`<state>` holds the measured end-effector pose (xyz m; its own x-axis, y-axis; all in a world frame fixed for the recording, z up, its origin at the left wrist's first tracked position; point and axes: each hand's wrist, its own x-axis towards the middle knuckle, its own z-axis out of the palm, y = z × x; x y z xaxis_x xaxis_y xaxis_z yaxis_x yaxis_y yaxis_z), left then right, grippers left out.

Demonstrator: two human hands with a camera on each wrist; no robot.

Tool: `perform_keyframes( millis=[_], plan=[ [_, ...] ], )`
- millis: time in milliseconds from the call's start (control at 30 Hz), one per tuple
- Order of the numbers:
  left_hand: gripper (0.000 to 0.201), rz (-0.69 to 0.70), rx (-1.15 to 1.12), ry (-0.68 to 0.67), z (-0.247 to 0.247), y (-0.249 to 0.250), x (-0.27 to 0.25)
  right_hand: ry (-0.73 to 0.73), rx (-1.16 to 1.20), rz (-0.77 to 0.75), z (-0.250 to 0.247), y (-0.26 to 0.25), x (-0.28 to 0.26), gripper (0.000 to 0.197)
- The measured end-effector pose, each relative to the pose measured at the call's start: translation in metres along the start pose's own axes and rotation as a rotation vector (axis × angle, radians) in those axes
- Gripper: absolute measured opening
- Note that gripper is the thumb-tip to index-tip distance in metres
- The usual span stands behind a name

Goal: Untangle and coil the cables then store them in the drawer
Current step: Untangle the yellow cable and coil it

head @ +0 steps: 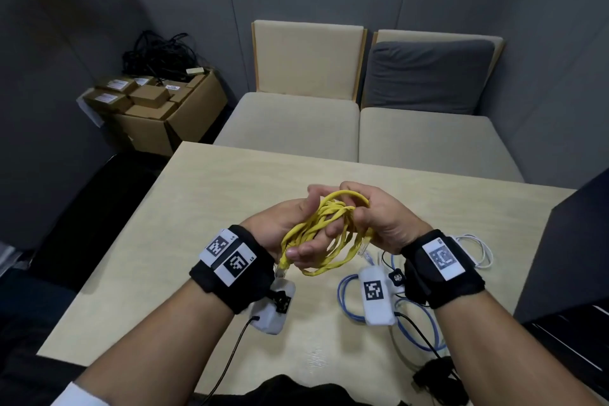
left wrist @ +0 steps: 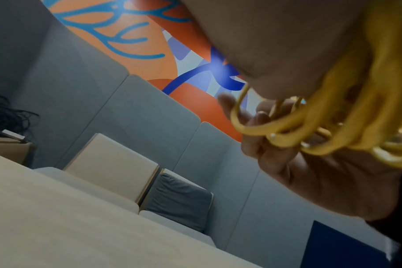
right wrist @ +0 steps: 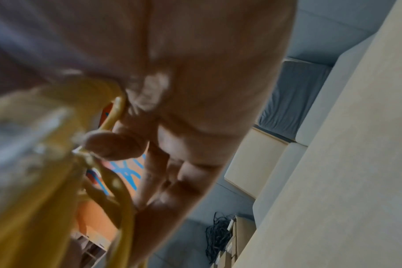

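A yellow network cable hangs in a loose bundle of loops above the table, held between both hands. My left hand grips the bundle from the left, thumb over the loops, and a clear plug dangles below it. My right hand curls round the top loops from the right. In the left wrist view the yellow loops cross the palm. The right wrist view shows the blurred yellow cable beside the curled fingers. A blue cable and a white cable lie on the table under my right wrist.
Two beige seats stand beyond the table's far edge, one with a grey cushion. A cardboard box with small boxes and tangled black cables sits on the floor at the left. A dark cabinet borders the table's right.
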<state>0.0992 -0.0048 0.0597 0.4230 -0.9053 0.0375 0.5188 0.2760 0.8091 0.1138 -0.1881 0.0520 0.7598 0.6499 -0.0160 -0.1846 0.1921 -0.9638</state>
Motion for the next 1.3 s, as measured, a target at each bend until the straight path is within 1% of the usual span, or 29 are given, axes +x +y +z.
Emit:
perform_keyframes(
  millis=[67,133,200,267,333,367,433,467,500,533,567,600,633,700,767,867,933,967,1000,1033,1067,1100,1133,1167,1200,1233,1300],
  plan=[
    [0.052,-0.006,0.011,0.026,-0.002,-0.001,0.001,0.039,-0.019,0.021,-0.004,0.002,0.001,0.064],
    [0.054,-0.008,0.047,0.120,-0.005,0.000,0.000,0.123,-0.089,0.023,-0.006,0.003,0.001,0.061],
    [0.058,-0.007,0.100,0.292,-0.010,0.001,-0.002,0.221,-0.187,0.017,-0.004,0.002,-0.001,0.056],
    [0.065,0.017,0.174,0.473,-0.015,0.000,-0.003,0.359,-0.310,-0.006,-0.001,0.002,-0.001,0.051],
    [0.069,0.058,0.267,0.584,-0.018,-0.003,-0.002,0.517,-0.413,-0.050,0.000,0.005,0.000,0.050],
    [0.075,0.076,0.322,0.623,-0.019,-0.005,0.000,0.579,-0.445,-0.067,0.001,0.007,0.001,0.049],
    [0.102,0.074,0.401,0.675,-0.018,-0.006,0.000,0.644,-0.487,-0.089,0.001,0.009,0.002,0.048],
    [0.110,0.063,0.409,0.677,-0.018,-0.005,-0.001,0.647,-0.502,-0.095,0.001,0.011,0.002,0.048],
    [0.110,0.051,0.404,0.660,-0.017,-0.004,-0.003,0.641,-0.511,-0.098,0.002,0.012,0.002,0.048],
    [0.100,0.036,0.416,0.642,-0.017,-0.003,-0.004,0.636,-0.516,-0.097,0.003,0.013,0.001,0.049],
    [0.081,0.019,0.463,0.635,-0.016,-0.002,-0.004,0.635,-0.513,-0.093,0.004,0.013,0.000,0.049],
    [0.058,-0.001,0.529,0.648,-0.014,-0.001,-0.004,0.637,-0.505,-0.085,0.004,0.013,0.000,0.048],
    [0.041,-0.017,0.597,0.683,-0.013,-0.001,-0.003,0.636,-0.503,-0.071,0.004,0.014,-0.001,0.047],
    [0.023,-0.046,0.720,0.785,-0.011,-0.002,0.002,0.622,-0.516,-0.040,0.002,0.013,0.000,0.045],
    [0.015,-0.060,0.766,0.828,-0.009,-0.004,0.006,0.593,-0.544,-0.004,-0.001,0.011,-0.001,0.043],
    [0.010,-0.045,0.699,0.855,-0.012,-0.009,0.003,0.557,-0.525,0.068,-0.007,0.006,-0.004,0.034],
    [0.011,-0.055,0.712,0.926,-0.017,-0.010,0.002,0.584,-0.496,0.104,-0.013,0.002,-0.009,0.022],
    [0.013,-0.082,0.769,0.968,-0.021,-0.012,0.002,0.582,-0.529,0.138,-0.018,-0.001,-0.012,0.021],
    [0.014,-0.115,0.847,1.009,-0.024,-0.013,0.003,0.541,-0.570,0.183,-0.020,-0.003,-0.015,0.024],
    [0.014,-0.146,0.922,1.045,-0.025,-0.014,0.004,0.465,-0.566,0.209,-0.019,-0.005,-0.017,0.028],
    [0.012,-0.171,0.979,1.075,-0.027,-0.016,0.006,0.383,-0.499,0.201,-0.016,-0.006,-0.019,0.030],
    [0.011,-0.193,1.015,1.088,-0.029,-0.019,0.008,0.319,-0.373,0.167,-0.011,-0.007,-0.018,0.032],
    [0.011,-0.206,1.041,1.077,-0.031,-0.022,0.010,0.287,-0.223,0.118,-0.005,-0.010,-0.017,0.031],
    [0.013,-0.199,1.047,1.040,-0.029,-0.025,0.011,0.291,-0.134,0.064,0.000,-0.014,-0.013,0.029],
    [0.018,-0.175,1.051,0.980,-0.027,-0.027,0.013,0.325,-0.123,0.023,0.001,-0.015,-0.007,0.028],
    [0.024,-0.154,1.079,0.900,-0.025,-0.030,0.015,0.377,-0.211,0.003,0.000,-0.015,-0.002,0.029],
    [0.033,-0.119,1.197,0.735,-0.017,-0.031,0.016,0.480,-0.534,0.009,-0.006,-0.014,0.007,0.030]
  ],
)
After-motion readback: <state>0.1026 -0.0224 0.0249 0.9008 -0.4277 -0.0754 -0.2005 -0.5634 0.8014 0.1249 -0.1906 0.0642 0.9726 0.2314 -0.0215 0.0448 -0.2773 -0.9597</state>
